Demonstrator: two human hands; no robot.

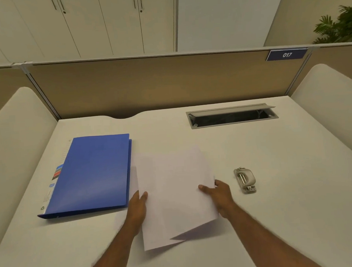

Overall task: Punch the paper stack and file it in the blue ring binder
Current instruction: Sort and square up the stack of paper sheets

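Head view. The paper stack (174,194) is being held over the middle of the counter (287,219), toward its near edge. It is being gripped at its left edge by the left hand (137,206) and at its right edge by the right hand (219,194), each with the thumb lying on top. The fingers beneath are being hidden by the sheets. The sheets are being seen fanned and out of square, with corners showing past one another.

Handling is being judged as follows: the stack is light, limp and slippery sheet against sheet, so it is being expected to sag and skew unless both side edges are pinched and the edges are tapped level on the counter before punching.

The blue ring binder (91,174) is being seen closed and flat at the left side of the counter, just beside the stack. The hole punch (245,179) is being seen right of the right hand, near it but apart.

An open cable hatch (231,116) is being noted near the far edge, well apart from the work. Nothing is being seen between the stack and the punch; the closed binder cover is being judged the one obstacle to filing.
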